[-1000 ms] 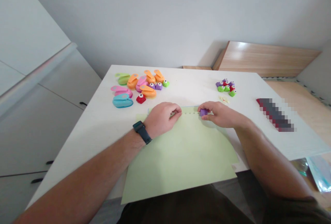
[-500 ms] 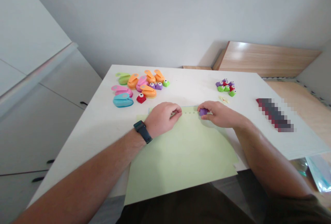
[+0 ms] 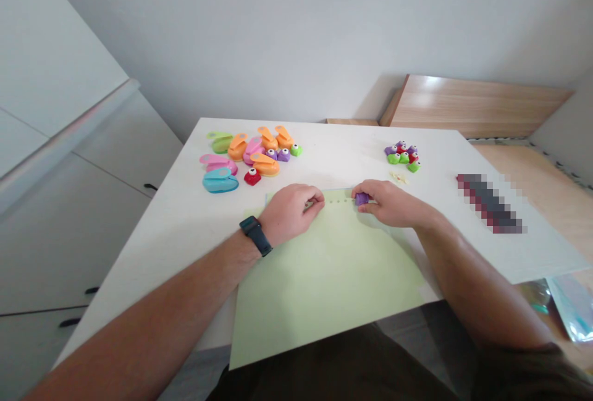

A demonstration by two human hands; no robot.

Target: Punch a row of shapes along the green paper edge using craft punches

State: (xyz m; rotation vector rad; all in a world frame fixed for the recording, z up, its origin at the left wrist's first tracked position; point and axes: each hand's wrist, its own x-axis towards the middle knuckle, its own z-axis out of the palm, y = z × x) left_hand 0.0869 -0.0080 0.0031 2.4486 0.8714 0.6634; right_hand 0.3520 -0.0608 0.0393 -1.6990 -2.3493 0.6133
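A pale green paper sheet [image 3: 324, 277] lies on the white table [image 3: 185, 222] and hangs over its near edge. My left hand [image 3: 291, 211], with a dark watch on the wrist, is closed and pinches the sheet's far edge. My right hand [image 3: 391, 203] is closed on a small purple paper punch [image 3: 362, 199] set on that same far edge. A short row of small punched holes [image 3: 340, 201] runs between my hands.
Several large lever punches [image 3: 245, 154] in orange, pink, green and blue lie at the far left with small red, purple and green ones. A cluster of small punches [image 3: 402, 155] sits far right, paper bits [image 3: 398, 176] beside it. White cabinets stand left; a wooden bed frame lies behind.
The green sheet has shifted slightly to the right on the table. Both hands keep their hold at its far edge.
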